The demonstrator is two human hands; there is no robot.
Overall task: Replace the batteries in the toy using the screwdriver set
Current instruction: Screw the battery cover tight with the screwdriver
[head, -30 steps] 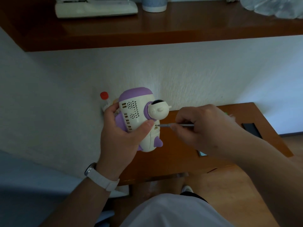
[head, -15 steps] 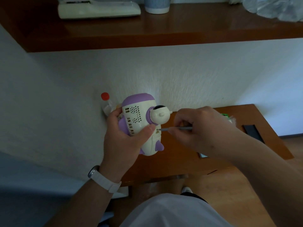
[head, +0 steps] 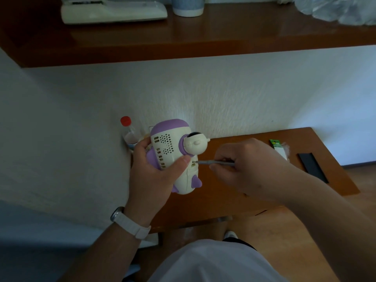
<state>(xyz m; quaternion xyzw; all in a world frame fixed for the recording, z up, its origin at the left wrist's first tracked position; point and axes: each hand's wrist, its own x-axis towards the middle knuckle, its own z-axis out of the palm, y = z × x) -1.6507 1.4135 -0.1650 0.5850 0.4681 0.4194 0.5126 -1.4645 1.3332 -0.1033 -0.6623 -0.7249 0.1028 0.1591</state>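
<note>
Toy (head: 168, 143), one, sits clutched in left grip (head: 152, 176); right grip (head: 250, 167) pinches one screwdriver (head: 211, 162), tip touching toy.

The toy (head: 173, 151), screwdriver (head: 215, 163) and right hand (head: 250, 167) seem slightly lower; green packet (head: 275, 142) now shows behind the knuckles.

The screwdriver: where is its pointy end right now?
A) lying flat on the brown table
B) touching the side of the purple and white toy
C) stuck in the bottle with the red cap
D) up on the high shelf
B: the right hand pinches the screwdriver, and its tip meets the side of the toy, which the left hand holds.
</note>
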